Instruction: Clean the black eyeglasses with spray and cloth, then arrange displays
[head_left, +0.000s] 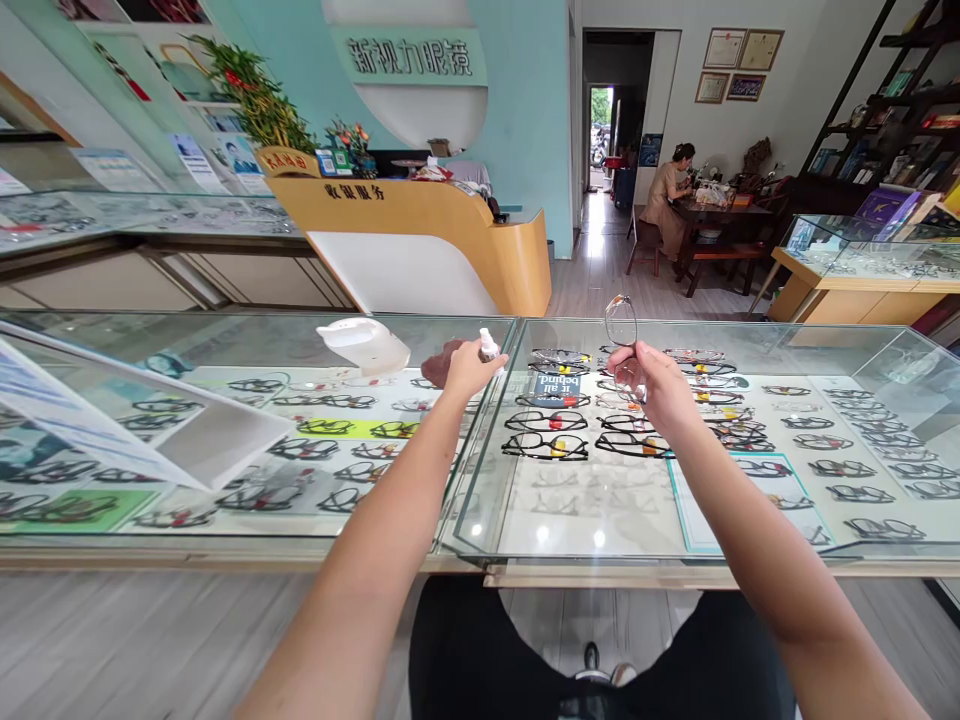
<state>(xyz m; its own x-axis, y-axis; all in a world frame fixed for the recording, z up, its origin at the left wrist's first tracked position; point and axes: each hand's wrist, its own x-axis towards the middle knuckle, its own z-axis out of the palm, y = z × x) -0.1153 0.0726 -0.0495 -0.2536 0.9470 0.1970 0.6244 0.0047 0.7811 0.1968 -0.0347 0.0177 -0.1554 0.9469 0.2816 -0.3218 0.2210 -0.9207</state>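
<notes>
- the pair of glasses (621, 320) is in the air above the right-hand display case, tilted so that one lens stands over the other, in the right hand (660, 385).
- the right hand pinches the glasses between thumb and fingers near the lower lens; exactly which part it grips is too small to tell.
- they should be very light, with a thin, fairly stiff frame and clear lenses that probably smear and scratch easily; the bridge or rim edge looks the safest hold, and a twist could bend them.
- the left hand (469, 368) is closed around a small white spray bottle (488, 343), nozzle up; it is likely light and firm, best held by its body. whether its base meets the glass is hidden.
- a brown cloth (436, 364), surely soft and limp, is just beside the left hand, and a whitish translucent container (369, 346) is farther left.
- the glass counter (480, 525) looks smooth, hard and slick, with bright reflections; rows of spectacle frames (553, 447) lie beneath it.
- beyond are a wood-fronted desk (521, 262), a leafy plant (262, 105), a grey plank floor (581, 285) and a person (664, 205) seated at a dark table.
</notes>
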